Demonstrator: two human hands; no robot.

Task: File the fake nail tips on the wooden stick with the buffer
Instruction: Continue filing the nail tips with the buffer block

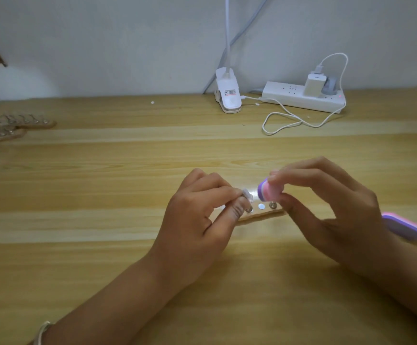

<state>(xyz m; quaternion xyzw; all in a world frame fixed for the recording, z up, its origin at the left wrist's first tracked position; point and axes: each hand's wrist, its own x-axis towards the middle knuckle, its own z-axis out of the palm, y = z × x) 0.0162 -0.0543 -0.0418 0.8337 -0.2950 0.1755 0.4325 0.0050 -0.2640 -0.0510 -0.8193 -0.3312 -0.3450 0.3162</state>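
A wooden stick (264, 213) lies flat on the table between my hands, with small round studs along it. My left hand (202, 215) pinches a clear fake nail tip (247, 194) between thumb and forefinger just above the stick's left part. My right hand (326, 207) grips a pink and purple buffer block (268, 191), its end held close to the nail tip. The buffer's rear end (402, 226) sticks out behind my right wrist. The left part of the stick is hidden under my left hand.
Two more wooden sticks with nail tips (10, 127) lie at the far left. A white clip lamp (228, 95), a power strip (302, 97) with a charger and a looping white cable (289, 120) stand at the back by the wall.
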